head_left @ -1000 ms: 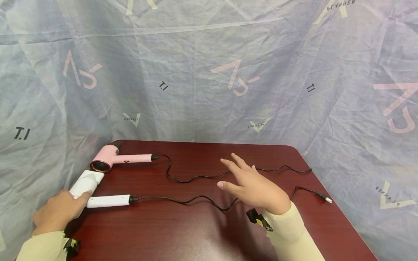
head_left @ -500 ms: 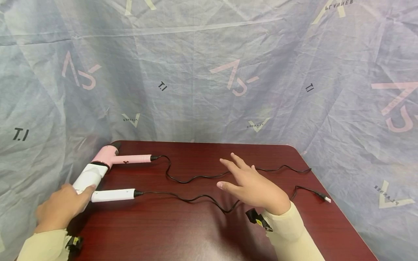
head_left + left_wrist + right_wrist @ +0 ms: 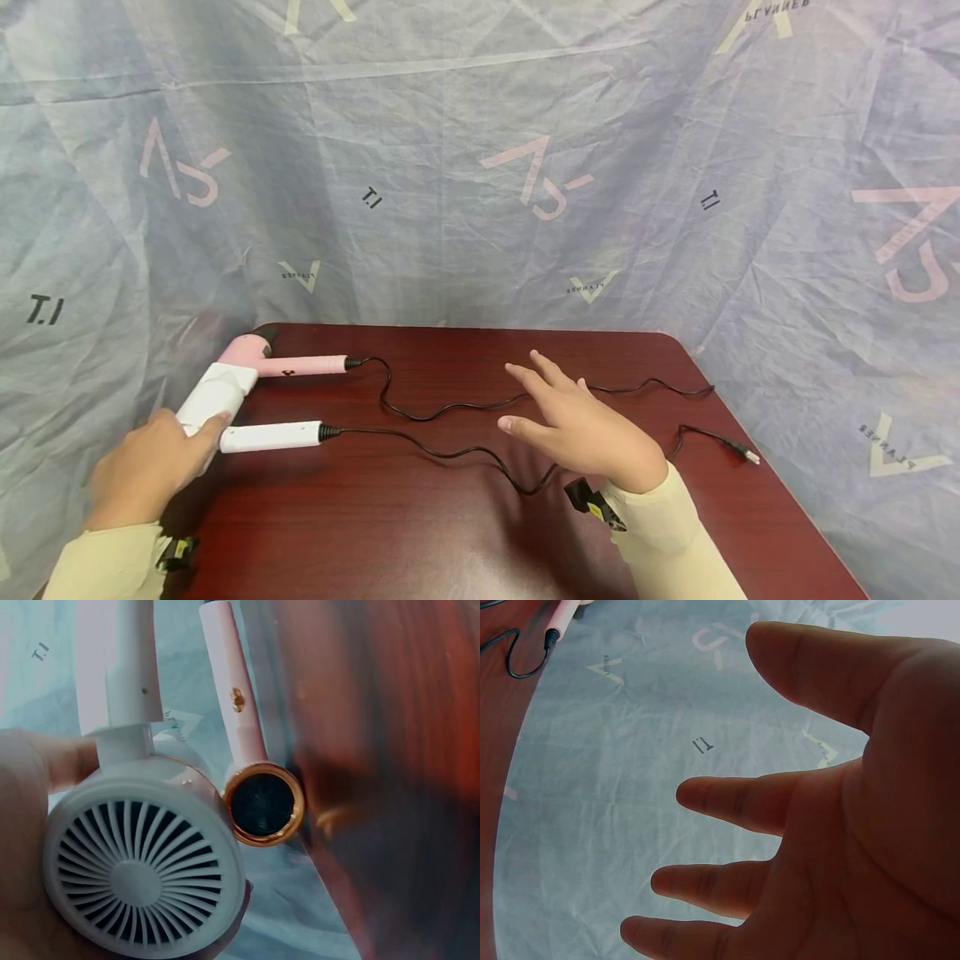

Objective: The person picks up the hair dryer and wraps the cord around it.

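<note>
My left hand (image 3: 150, 467) grips the barrel of a white hair dryer (image 3: 217, 396) at the table's left side, fingers and thumb wrapped round it. The white dryer's handle points right, and its nozzle end overlaps a pink hair dryer (image 3: 300, 366) lying behind it. In the left wrist view the white dryer's slatted round intake (image 3: 136, 881) faces the camera, with the pink dryer's copper-ringed end (image 3: 264, 806) beside it. Over the middle right of the table, my right hand (image 3: 585, 425) is raised with fingers spread and nothing in it.
A black cord (image 3: 450, 407) runs right from the pink dryer across the dark red table (image 3: 420, 533). The white dryer's cord (image 3: 450, 455) passes behind the right hand to a plug (image 3: 742, 452) near the right edge. A grey printed cloth (image 3: 442, 167) hangs around the table.
My left hand has moved the white hair dryer away from me and slightly right, so it now overlaps the pink one. Its cord shifted along. The right hand stayed in place.
</note>
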Demonstrator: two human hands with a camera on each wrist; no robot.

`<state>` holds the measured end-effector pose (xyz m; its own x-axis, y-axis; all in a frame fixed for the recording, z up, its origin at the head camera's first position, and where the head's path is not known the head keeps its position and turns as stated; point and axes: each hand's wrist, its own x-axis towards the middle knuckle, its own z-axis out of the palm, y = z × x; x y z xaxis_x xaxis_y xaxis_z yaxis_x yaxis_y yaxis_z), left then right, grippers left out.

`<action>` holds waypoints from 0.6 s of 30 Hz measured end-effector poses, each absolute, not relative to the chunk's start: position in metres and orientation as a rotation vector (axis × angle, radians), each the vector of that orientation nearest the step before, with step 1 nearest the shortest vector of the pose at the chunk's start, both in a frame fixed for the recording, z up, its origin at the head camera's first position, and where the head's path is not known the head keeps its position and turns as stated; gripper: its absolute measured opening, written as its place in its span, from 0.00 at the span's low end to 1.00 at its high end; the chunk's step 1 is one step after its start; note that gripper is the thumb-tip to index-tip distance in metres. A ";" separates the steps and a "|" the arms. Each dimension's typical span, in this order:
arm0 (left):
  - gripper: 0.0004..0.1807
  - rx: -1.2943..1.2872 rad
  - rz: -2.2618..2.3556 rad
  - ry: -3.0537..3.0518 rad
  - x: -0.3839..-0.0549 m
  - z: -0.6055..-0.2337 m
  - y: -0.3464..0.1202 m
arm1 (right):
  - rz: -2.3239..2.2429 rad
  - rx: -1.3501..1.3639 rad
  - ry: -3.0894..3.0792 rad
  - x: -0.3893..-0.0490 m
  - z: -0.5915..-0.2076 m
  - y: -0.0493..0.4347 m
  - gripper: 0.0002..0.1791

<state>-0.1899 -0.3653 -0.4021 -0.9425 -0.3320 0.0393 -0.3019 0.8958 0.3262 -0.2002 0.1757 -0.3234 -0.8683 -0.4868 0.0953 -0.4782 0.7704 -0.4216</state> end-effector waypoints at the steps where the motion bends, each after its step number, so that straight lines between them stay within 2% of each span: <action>1: 0.52 0.490 -0.489 -2.963 -0.190 -0.401 -0.364 | -0.690 -0.802 2.939 -0.200 -0.323 0.176 0.43; 18: 0.48 0.427 -0.502 -2.886 -0.194 -0.396 -0.341 | -0.747 -0.798 2.948 -0.198 -0.322 0.176 0.46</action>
<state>-0.1939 -0.3413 -0.3958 -0.9425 -0.3093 0.1270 -0.2483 0.9018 0.3536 -0.1981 0.1759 -0.3221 -0.8713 -0.4752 0.1225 -0.4762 0.7583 -0.4452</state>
